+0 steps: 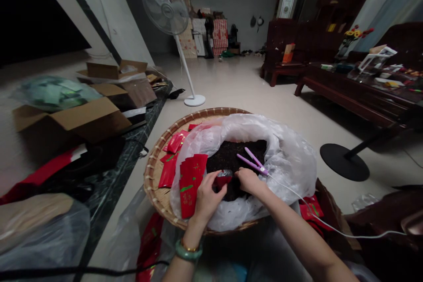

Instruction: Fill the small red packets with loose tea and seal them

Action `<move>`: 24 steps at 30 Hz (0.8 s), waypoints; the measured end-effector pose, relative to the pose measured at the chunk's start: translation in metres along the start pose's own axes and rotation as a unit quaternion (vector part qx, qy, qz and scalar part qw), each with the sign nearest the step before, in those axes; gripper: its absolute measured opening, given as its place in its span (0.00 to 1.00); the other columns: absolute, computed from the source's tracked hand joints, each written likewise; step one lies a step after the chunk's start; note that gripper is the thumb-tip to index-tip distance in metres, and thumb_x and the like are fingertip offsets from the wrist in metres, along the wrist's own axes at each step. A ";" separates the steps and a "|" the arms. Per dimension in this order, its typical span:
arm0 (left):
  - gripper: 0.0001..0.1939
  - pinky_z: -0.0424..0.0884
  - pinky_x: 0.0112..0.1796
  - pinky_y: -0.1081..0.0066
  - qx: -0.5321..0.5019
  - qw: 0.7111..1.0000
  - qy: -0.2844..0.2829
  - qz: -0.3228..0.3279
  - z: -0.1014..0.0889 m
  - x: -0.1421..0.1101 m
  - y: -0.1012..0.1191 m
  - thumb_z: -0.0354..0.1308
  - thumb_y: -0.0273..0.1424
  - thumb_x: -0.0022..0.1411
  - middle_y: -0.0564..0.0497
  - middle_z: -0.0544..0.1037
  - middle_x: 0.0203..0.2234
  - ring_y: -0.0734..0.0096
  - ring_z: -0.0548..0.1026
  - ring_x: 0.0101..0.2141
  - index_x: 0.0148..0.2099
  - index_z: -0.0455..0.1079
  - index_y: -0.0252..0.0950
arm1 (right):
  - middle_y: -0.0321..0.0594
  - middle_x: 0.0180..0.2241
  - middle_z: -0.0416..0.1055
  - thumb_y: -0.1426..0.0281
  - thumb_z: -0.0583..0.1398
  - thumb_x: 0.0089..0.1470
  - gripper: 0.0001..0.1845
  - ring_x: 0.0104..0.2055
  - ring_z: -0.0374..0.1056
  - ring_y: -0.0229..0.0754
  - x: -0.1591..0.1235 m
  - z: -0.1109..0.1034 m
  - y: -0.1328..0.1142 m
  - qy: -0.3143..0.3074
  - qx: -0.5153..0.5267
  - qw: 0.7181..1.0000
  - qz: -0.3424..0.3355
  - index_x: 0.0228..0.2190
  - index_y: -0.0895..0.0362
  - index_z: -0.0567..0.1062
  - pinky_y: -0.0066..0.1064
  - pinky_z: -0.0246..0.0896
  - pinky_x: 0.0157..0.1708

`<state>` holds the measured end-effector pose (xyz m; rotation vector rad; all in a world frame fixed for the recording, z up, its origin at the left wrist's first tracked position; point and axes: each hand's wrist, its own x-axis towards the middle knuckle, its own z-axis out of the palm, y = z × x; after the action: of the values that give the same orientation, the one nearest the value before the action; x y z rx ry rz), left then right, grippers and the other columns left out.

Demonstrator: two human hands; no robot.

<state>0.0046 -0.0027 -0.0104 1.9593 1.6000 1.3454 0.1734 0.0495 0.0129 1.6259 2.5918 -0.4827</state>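
My left hand [209, 194] is closed around a small red packet [223, 180], whose silvery inside shows at its open mouth. Just right of the packet, my right hand [247, 180] has its fingers drawn together at the dark loose material [224, 152], which looks like tea leaves; what they pinch is hidden. That material lies in a large clear plastic bag [291, 154] with its rim folded outward. On it rests a purple hair straightener [253, 165], jaws apart, with a white cord. A fan of flat red packets [191, 185] lies left of my left hand.
A round woven bamboo tray [150, 176] carries the bag and more filled-looking red packets [175, 142]. Open cardboard boxes [89, 114] stand on the left ledge. Ahead is a white standing fan [194, 99]; to the right are a dark wooden table [346, 97] and a black round base [343, 163].
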 end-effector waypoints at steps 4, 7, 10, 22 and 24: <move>0.18 0.74 0.42 0.63 -0.005 1.000 0.001 -0.005 0.000 0.001 0.000 0.58 0.28 0.53 0.46 0.75 0.40 0.62 0.75 0.41 0.48 0.69 0.37 | 0.43 0.36 0.76 0.81 0.60 0.42 0.18 0.38 0.72 0.44 0.000 -0.004 0.011 0.012 0.051 0.998 -0.023 0.38 0.58 0.78 0.28 0.63 0.37; 0.18 0.73 0.42 0.63 -0.007 1.000 0.000 -0.005 0.001 0.002 0.000 0.58 0.28 0.53 0.46 0.75 0.41 0.62 0.75 0.42 0.48 0.69 0.37 | 0.36 0.30 0.76 0.78 0.62 0.44 0.14 0.31 0.70 0.39 -0.002 -0.012 0.020 0.043 0.142 0.988 -0.040 0.35 0.56 0.79 0.26 0.61 0.32; 0.18 0.73 0.43 0.63 -0.005 1.000 -0.002 -0.002 0.003 0.002 0.000 0.58 0.28 0.53 0.46 0.75 0.40 0.62 0.74 0.42 0.48 0.69 0.37 | 0.32 0.23 0.73 0.77 0.63 0.42 0.10 0.25 0.66 0.37 -0.005 -0.026 0.025 0.099 0.252 0.961 -0.051 0.31 0.57 0.79 0.26 0.59 0.29; 0.21 0.74 0.40 0.64 0.011 1.000 -0.015 -0.010 0.010 0.003 -0.002 0.59 0.28 0.53 0.44 0.75 0.42 0.61 0.74 0.42 0.51 0.67 0.36 | 0.35 0.31 0.77 0.74 0.62 0.46 0.10 0.34 0.71 0.39 -0.019 -0.072 -0.015 0.169 0.272 0.936 -0.143 0.33 0.55 0.79 0.32 0.62 0.42; 0.22 0.74 0.40 0.63 0.013 1.000 -0.017 -0.017 0.009 0.003 -0.003 0.59 0.28 0.52 0.44 0.74 0.43 0.61 0.74 0.42 0.51 0.67 0.35 | 0.37 0.37 0.78 0.73 0.63 0.46 0.12 0.38 0.73 0.41 -0.020 -0.073 -0.020 0.165 0.287 0.931 -0.153 0.36 0.54 0.79 0.32 0.63 0.42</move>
<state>0.0098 0.0037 -0.0162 1.9502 1.6347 1.2785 0.1741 0.0444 0.0906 1.5323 3.1938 -1.1789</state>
